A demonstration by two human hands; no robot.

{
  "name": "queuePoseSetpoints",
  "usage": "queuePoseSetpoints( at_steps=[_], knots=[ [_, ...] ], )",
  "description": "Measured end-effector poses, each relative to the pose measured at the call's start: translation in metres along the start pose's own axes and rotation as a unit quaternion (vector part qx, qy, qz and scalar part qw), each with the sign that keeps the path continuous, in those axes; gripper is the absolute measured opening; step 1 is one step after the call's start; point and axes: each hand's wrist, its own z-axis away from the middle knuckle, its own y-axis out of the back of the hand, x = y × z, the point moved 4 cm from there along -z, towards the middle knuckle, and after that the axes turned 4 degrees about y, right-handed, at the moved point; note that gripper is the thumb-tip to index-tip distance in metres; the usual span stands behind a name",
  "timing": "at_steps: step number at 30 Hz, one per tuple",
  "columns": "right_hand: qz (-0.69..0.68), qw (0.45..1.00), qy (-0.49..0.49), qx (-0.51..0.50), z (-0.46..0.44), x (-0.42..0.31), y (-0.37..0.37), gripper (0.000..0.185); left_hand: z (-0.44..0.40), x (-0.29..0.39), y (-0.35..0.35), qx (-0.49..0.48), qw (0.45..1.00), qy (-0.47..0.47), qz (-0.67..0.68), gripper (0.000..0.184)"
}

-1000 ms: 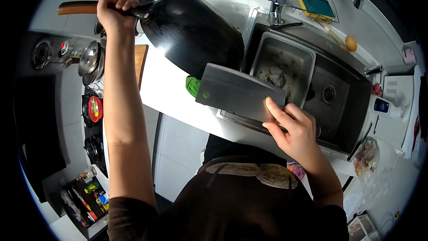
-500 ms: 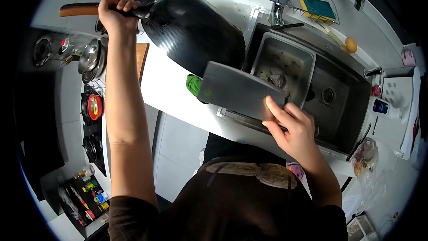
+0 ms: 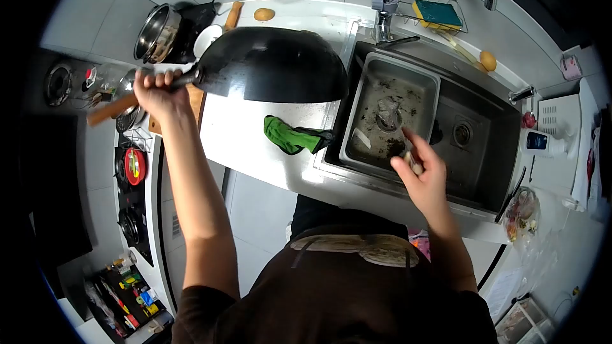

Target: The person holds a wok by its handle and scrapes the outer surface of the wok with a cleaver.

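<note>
My left hand [image 3: 160, 92] is closed around the wooden handle [image 3: 115, 109] of a black wok [image 3: 274, 67]. The wok is tipped up over the counter, its rounded outside towards me. Over the near edge of a grey metal basin [image 3: 363, 79] in the sink, my right hand [image 3: 421, 169] is closed, with a pale handle-like piece [image 3: 415, 164] between thumb and fingers. It appears to be the cleaver, but its blade cannot be made out clearly. A crumpled grey thing [image 3: 387, 105] and dark bits lie in the dirty basin. Below the wok lies a green-and-black cloth [image 3: 293, 137].
Beside the basin is the sink's drain [image 3: 463, 132]. Behind stand the faucet [image 3: 384, 19] and a wire rack with a sponge [image 3: 437, 14]. At left are a steel pot [image 3: 158, 33], a wooden board [image 3: 192, 111] and the stove [image 3: 131, 223]. A potato-like item [image 3: 264, 14] sits by the wall.
The wok has swung, its far side drawing away from the sink's front, uncovering the green cloth. My right hand has turned, and the broad grey blade it held up no longer shows flat.
</note>
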Motion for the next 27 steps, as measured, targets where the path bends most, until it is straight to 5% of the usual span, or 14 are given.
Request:
queuePoseSetpoints(
  at_steps=[5, 9, 20, 27],
  knots=[
    [-0.116, 0.988, 0.051, 0.086, -0.04, -0.022, -0.046, 0.02, 0.03, 0.004, 0.049, 0.085, 0.995, -0.034, 0.048, 0.034],
    [-0.048, 0.953, 0.26, 0.15, -0.074, -0.055, -0.083, 0.014, 0.054, 0.002, 0.054, 0.155, 0.985, -0.045, 0.058, 0.025],
    [0.181, 0.899, 0.366, 0.159, -0.071, -0.082, -0.107, 0.018, 0.064, -0.001, 0.012, 0.157, 0.985, -0.058, 0.033, 0.021],
    [0.169, 0.918, 0.306, 0.186, -0.076, -0.069, -0.096, 0.01, 0.062, -0.003, 0.003, 0.144, 0.988, -0.062, 0.006, 0.02]
  ],
)
